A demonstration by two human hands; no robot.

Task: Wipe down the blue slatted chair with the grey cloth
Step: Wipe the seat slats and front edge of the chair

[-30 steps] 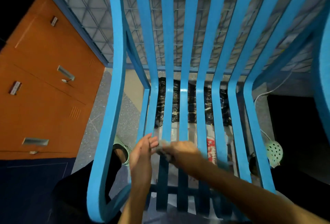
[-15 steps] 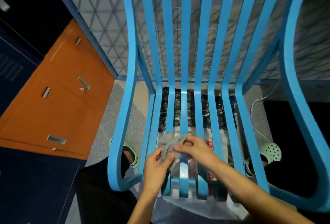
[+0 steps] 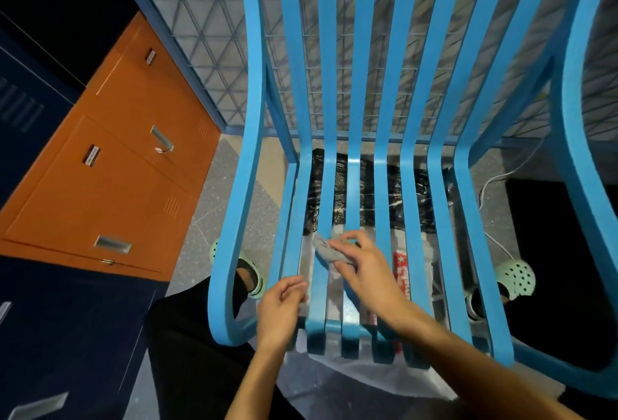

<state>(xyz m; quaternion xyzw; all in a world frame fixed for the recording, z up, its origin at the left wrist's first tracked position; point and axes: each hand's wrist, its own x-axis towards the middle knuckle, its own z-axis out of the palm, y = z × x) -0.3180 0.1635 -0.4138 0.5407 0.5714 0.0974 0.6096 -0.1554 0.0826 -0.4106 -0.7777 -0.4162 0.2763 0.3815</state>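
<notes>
The blue slatted chair fills the view from above, its seat slats running toward me. My right hand holds the small grey cloth against the seat slats left of the middle, thumb and fingers curled over it. My left hand hovers at the seat's front left edge with fingers loosely curled, holding nothing and apart from the cloth.
Orange cabinet doors and dark blue lockers stand to the left. A wire mesh panel stands behind the chair. Plastic sheeting and a black bag lie under the seat. My feet in pale green clogs flank the chair.
Both hands were on the cloth; now my left hand has let go and drawn back to the front edge, while my right hand keeps the cloth on the slats. The view has pulled back.
</notes>
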